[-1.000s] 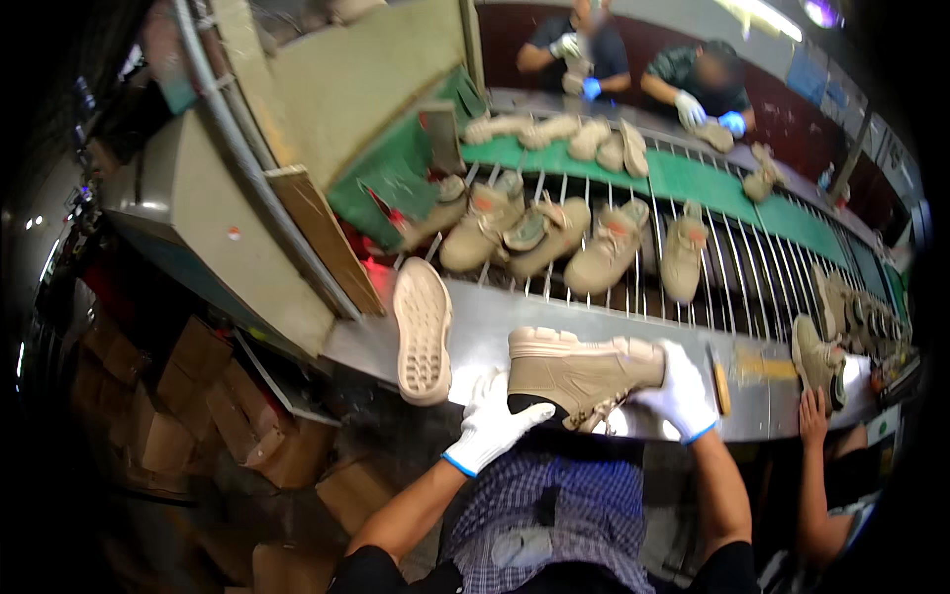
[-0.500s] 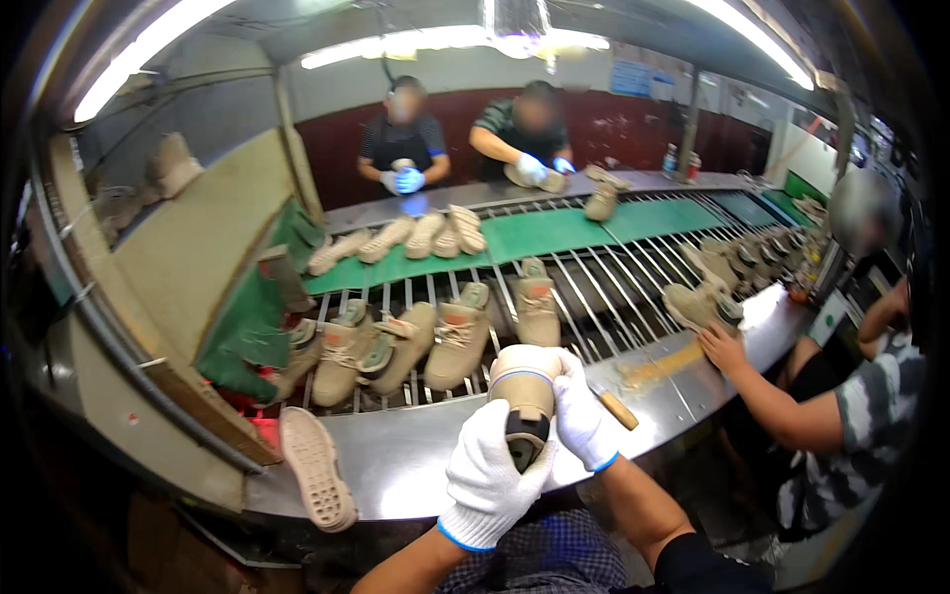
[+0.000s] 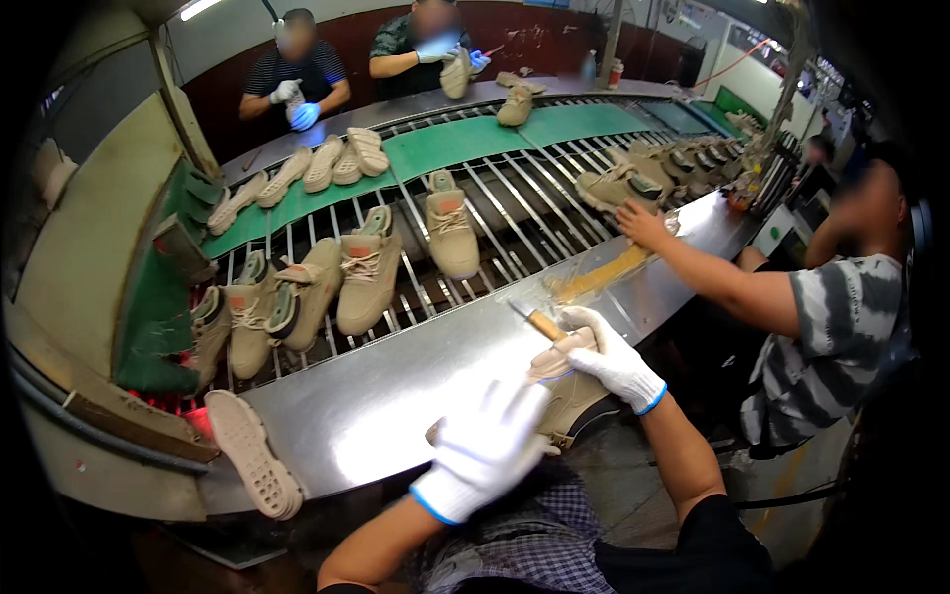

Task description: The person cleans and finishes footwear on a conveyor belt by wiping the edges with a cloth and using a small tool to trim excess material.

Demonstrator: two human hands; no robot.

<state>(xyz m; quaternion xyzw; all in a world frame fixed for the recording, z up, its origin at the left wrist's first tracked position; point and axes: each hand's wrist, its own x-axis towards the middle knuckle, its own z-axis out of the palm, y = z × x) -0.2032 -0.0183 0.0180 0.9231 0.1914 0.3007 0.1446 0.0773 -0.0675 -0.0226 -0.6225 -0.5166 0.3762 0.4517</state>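
Note:
A beige shoe (image 3: pixel 574 401) with a dark collar lies tilted in front of me over the near edge of the metal bench. My right hand (image 3: pixel 609 356), in a white knit glove, is closed round its toe end. My left hand (image 3: pixel 485 436), also gloved, is beside the shoe, blurred by motion, its fingers looking stretched out. A small tan part shows past the left side of that hand; what it belongs to is hidden. Just beyond the shoe, a wooden-handled tool (image 3: pixel 544 325) lies on the bench.
A loose sole (image 3: pixel 255 455) overhangs the metal bench (image 3: pixel 376 406) at left. Several beige shoes (image 3: pixel 371 272) stand on the roller conveyor, with soles (image 3: pixel 285 178) on its green belt. A co-worker's hand (image 3: pixel 643 228) touches a shoe at right. Two people work across the conveyor.
The shoe has gone from upright between both hands to tilted, lower and further right. My left hand has come off it; my right hand still grips it. The view has turned rightward.

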